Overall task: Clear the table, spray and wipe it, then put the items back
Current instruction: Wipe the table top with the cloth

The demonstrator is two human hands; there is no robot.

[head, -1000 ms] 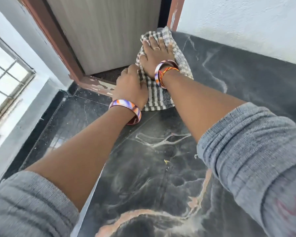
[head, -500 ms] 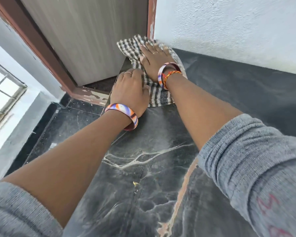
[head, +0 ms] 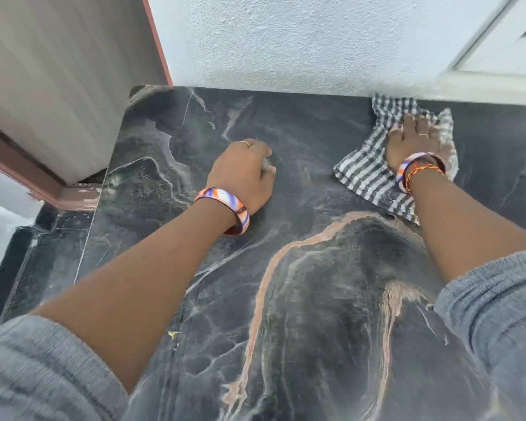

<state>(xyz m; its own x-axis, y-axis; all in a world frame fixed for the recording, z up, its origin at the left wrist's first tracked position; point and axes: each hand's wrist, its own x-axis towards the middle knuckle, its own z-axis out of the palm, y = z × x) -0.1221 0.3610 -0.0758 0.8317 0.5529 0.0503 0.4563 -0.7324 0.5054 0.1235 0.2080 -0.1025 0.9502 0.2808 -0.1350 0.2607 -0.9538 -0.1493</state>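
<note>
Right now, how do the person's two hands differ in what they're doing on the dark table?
The right hand lies flat with spread fingers, pressing a striped cloth against the table near the wall; the left hand has curled fingers and rests on bare stone, holding no cloth. The right hand reaches to the far edge; the left hand sits nearer the middle. The right wrist also carries a thread band; the left does not. Both wear a ring and a striped bangle.

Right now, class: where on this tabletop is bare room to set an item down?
Bare tabletop runs between the two forearms to the near edge, and along the wall between the left hand and the cloth. The far right is taken: the right hand presses the cloth there.
</note>
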